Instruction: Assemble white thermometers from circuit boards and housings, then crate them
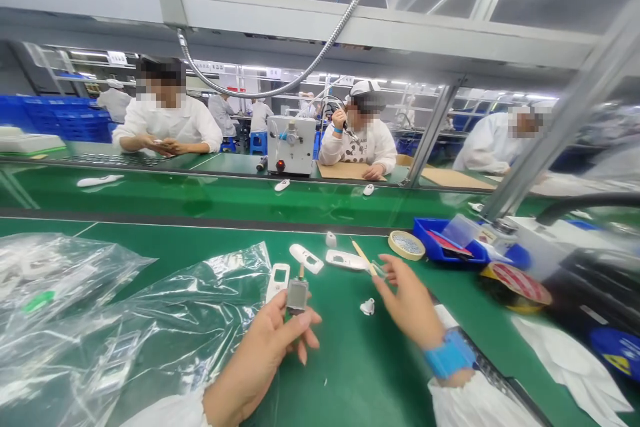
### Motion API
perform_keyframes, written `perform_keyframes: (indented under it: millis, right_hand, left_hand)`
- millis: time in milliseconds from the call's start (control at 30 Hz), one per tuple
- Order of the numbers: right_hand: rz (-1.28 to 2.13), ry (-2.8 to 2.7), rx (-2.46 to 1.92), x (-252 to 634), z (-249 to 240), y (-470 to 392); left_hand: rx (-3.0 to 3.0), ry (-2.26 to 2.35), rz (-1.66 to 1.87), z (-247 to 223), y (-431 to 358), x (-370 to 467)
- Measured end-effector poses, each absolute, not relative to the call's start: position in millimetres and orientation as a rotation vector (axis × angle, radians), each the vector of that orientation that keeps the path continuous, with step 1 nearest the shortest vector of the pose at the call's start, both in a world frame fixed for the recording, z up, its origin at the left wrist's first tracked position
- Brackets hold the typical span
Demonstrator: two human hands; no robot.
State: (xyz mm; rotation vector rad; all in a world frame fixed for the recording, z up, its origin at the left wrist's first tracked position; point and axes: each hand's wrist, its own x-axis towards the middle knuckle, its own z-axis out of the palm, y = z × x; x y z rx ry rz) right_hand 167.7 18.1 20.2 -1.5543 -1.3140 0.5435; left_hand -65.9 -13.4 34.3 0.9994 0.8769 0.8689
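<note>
Between the thumb and fingers of my left hand (287, 327) is a small display module (298, 295) with a grey screen, held upright above the green table. My right hand (407, 300), with a blue wristband (450, 353), has its thumb and fingertips around the lower end of a thin yellow stick-like tool (362, 256). Its far end points forward and left. White casing parts lie just beyond: a shell with a square window (278, 281), an oval shell (306, 258) and a long shell (345, 259). A small white piece (367, 307) lies between my hands.
Clear plastic bags (200, 307) cover the left side. Toward the right are a tape roll (407, 245), a blue bin (440, 240), another roll (517, 283) and white sheets (570, 360). A green conveyor (225, 197) runs across, with co-workers seated beyond it.
</note>
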Motion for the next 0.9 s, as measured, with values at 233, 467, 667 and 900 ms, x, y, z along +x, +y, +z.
perform_keyframes:
  millis: [233,467,667,900]
  right_hand:
    - [0.437,-1.35,-1.565,165.1,28.0,20.9]
    - [0.998,-1.482,-1.314,100.9,36.1,-7.9]
    - [1.252,-1.395,-1.244,95.3,28.6,-16.0]
    - [1.384,-1.335,-1.212,91.9,25.9,-20.3]
  left_hand:
    - [0.97,0.771,0.862,30.9,-15.8,-66.1]
    - [0.9,0.673,0.818,33.8,-16.5,-65.4]
    - [0.841,0.594,0.809,35.5,-16.3,-63.2]
    - [0.777,0.569,0.834,31.6,-16.9,-63.5]
